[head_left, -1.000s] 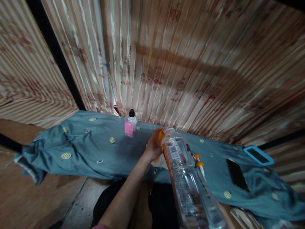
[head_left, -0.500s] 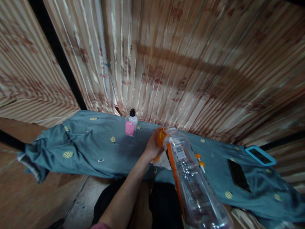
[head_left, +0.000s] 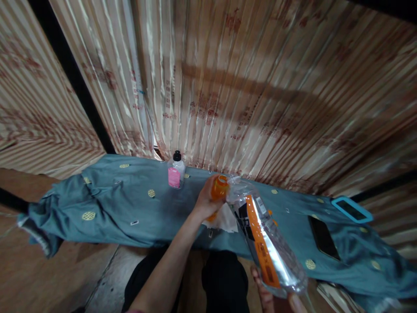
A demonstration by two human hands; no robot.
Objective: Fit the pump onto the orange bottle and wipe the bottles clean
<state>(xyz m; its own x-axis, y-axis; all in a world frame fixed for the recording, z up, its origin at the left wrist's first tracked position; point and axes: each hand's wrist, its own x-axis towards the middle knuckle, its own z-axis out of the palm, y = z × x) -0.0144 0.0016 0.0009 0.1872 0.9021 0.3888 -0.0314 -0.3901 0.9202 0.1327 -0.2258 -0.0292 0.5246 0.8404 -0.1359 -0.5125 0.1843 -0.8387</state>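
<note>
in the head view, the left hand's (head_left: 206,200) grip is wrapped round the small orange bottle (head_left: 219,189) over the table (head_left: 110,204), while the right hand's (head_left: 264,295) fingers pinch the big clear bottle (head_left: 260,243) at its base, its neck just beside the orange one. that clear plastic looks light, thin and slick to me, easily dented, so i'd hold it gently round the labelled middle.

3 btls (head_left: 219,189) w/ 1 blk phone (head_left: 323,237) & 1 blue-framed device (head_left: 352,210).
</note>
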